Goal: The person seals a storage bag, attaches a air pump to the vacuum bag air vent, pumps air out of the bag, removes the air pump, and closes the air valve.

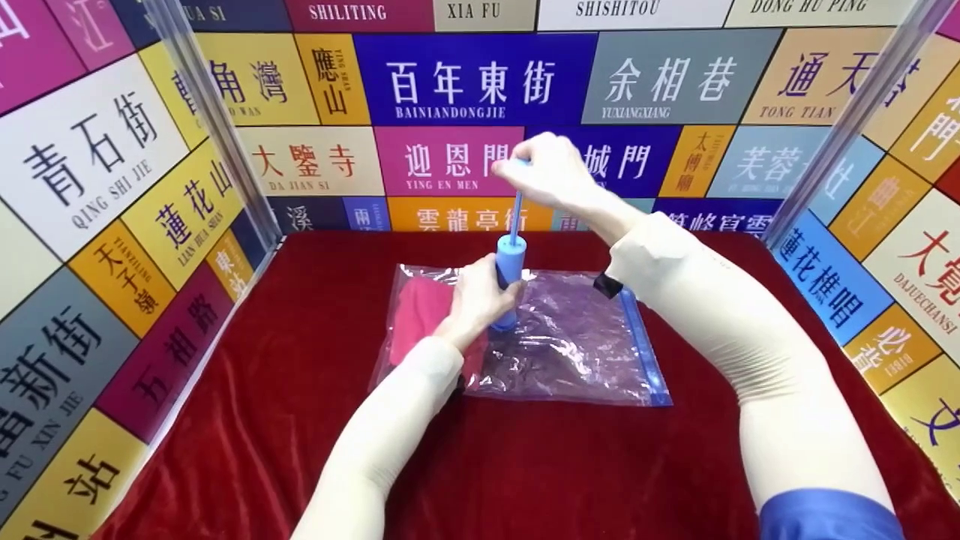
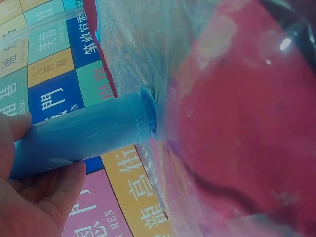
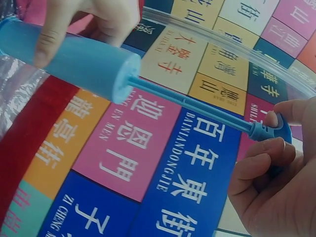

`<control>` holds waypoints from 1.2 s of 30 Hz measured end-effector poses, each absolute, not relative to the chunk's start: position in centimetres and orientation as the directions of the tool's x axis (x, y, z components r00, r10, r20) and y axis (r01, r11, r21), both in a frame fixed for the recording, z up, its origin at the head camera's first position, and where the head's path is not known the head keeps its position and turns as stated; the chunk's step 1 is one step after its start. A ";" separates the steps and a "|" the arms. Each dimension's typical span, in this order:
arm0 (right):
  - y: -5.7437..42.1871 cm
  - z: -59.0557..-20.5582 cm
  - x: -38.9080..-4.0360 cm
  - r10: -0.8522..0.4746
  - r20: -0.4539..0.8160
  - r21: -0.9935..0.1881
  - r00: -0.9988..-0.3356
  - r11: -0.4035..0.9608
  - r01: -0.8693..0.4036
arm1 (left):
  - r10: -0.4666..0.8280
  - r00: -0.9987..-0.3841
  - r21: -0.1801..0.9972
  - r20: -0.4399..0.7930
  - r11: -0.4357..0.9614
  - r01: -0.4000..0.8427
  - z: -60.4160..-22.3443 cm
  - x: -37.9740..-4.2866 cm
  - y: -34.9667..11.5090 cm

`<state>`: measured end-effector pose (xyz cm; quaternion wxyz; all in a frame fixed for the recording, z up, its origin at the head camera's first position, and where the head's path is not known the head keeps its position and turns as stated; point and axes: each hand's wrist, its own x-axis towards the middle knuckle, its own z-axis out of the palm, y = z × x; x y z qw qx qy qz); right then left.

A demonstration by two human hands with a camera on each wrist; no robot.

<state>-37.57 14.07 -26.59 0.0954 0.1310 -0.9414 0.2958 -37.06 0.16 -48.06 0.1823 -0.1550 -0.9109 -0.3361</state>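
Observation:
A blue hand pump (image 1: 511,259) stands upright on a clear plastic bag (image 1: 570,330). My left hand (image 1: 484,296) grips its barrel, fingers and thumb wrapped round. Up above, my right hand (image 1: 551,171) holds the pump's handle (image 3: 281,129), with the thin rod (image 3: 190,102) pulled far out of the barrel. In the left wrist view the pump's lower end meets a round blue fitting (image 2: 149,111) on the bag. Folded pink-red cloth (image 1: 421,311) lies inside the bag's left part.
A blue zip strip (image 1: 643,349) runs along the bag's right edge. Dark red velvet cloth (image 1: 300,435) covers the table. Clear upright posts (image 1: 225,127) stand at the back corners, before panels (image 1: 472,79) printed with coloured signs.

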 end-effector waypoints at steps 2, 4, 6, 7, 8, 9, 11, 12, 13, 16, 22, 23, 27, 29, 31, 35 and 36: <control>14.2 -26.0 -37.3 -0.177 0.262 -0.545 -0.949 0.784 -0.297 | 0.161 -0.893 0.569 0.421 0.720 0.398 -48.0 -37.0 0.2; 14.3 -25.5 -37.1 -0.165 0.272 -0.545 -0.948 0.785 -0.293 | 0.164 -0.898 0.575 0.408 0.718 0.392 -48.0 -36.9 0.3; 14.4 -25.0 -37.0 -0.159 0.282 -0.542 -0.946 0.787 -0.294 | 0.164 -0.903 0.584 0.397 0.714 0.386 -48.1 -36.8 0.3; 14.4 -24.7 -37.0 -0.156 0.288 -0.541 -0.945 0.788 -0.295 | 0.163 -0.905 0.584 0.393 0.716 0.382 -48.1 -36.8 0.3; 14.4 -24.5 -36.9 -0.155 0.296 -0.540 -0.942 0.787 -0.299 | 0.161 -0.906 0.584 0.391 0.717 0.379 -48.1 -36.8 0.3; 14.5 -24.2 -36.9 -0.156 0.304 -0.538 -0.940 0.786 -0.304 | 0.159 -0.906 0.583 0.391 0.719 0.378 -48.1 -36.8 0.3; 14.5 -23.8 -36.9 -0.157 0.312 -0.538 -0.937 0.783 -0.310 | 0.155 -0.909 0.587 0.387 0.719 0.372 -48.2 -36.8 0.3; 14.5 -23.5 -36.9 -0.155 0.316 -0.538 -0.936 0.783 -0.311 | 0.154 -0.909 0.586 0.387 0.719 0.372 -48.2 -36.8 0.3; 14.5 -23.3 -36.8 -0.153 0.318 -0.538 -0.936 0.784 -0.311 | 0.155 -0.909 0.587 0.386 0.719 0.372 -48.2 -36.8 0.3; 14.5 -22.5 -36.6 -0.139 0.325 -0.542 -0.936 0.784 -0.304 | 0.161 -0.911 0.589 0.380 0.717 0.372 -48.2 -36.9 0.3; 13.7 -21.9 -36.2 -0.136 0.327 -0.563 -0.935 0.766 -0.309 | 0.158 -0.904 0.590 0.397 0.711 0.383 -48.2 -37.1 0.1; 13.5 -22.0 -36.2 -0.142 0.336 -0.561 -0.931 0.764 -0.319 | 0.156 -0.903 0.591 0.401 0.709 0.385 -48.1 -37.1 0.0; 12.9 -22.2 -36.3 -0.161 0.384 -0.540 -0.909 0.760 -0.362 | 0.147 -0.910 0.606 0.387 0.703 0.371 -48.1 -37.1 0.0; 12.7 -22.3 -36.4 -0.166 0.395 -0.530 -0.904 0.762 -0.372 | 0.142 -0.919 0.615 0.368 0.704 0.355 -48.1 -37.1 0.0; 12.6 -22.4 -36.4 -0.166 0.393 -0.525 -0.904 0.767 -0.369 | 0.137 -0.925 0.621 0.354 0.706 0.342 -48.1 -37.1 0.0; 12.5 -22.4 -36.6 -0.160 0.384 -0.521 -0.909 0.775 -0.357 | 0.136 -0.922 0.616 0.363 0.707 0.347 -48.0 -37.2 -0.1; 12.5 -22.4 -36.6 -0.160 0.384 -0.518 -0.909 0.778 -0.356 | 0.136 -0.921 0.614 0.365 0.708 0.348 -48.0 -37.2 -0.1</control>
